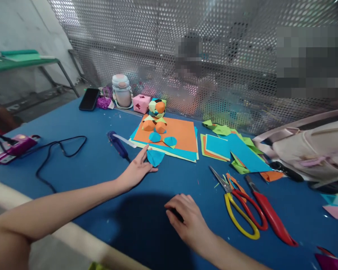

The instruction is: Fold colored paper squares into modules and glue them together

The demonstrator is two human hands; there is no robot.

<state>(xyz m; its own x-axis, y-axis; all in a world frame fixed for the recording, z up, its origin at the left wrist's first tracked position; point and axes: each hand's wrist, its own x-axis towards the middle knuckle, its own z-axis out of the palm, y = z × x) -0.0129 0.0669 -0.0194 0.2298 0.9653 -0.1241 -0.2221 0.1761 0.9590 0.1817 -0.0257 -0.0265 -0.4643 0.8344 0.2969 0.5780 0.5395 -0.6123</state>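
From where I stand, the folded blue piece [155,158] lies on the table [101,210], just in front of the paper stack [183,131]. The left hand [135,173] reaches its near side; I can't tell whether that grip pinches it or merely touches. The right hand [186,219] is loosely curled, thumb apart. I'd handle the piece lightly by its edges, sparing the folds, and mind the nearby glue gun [118,147].

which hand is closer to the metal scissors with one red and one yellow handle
Right. The right hand is just left of the scissors, not touching them; the left hand is farther left, its fingers at the small folded blue paper.
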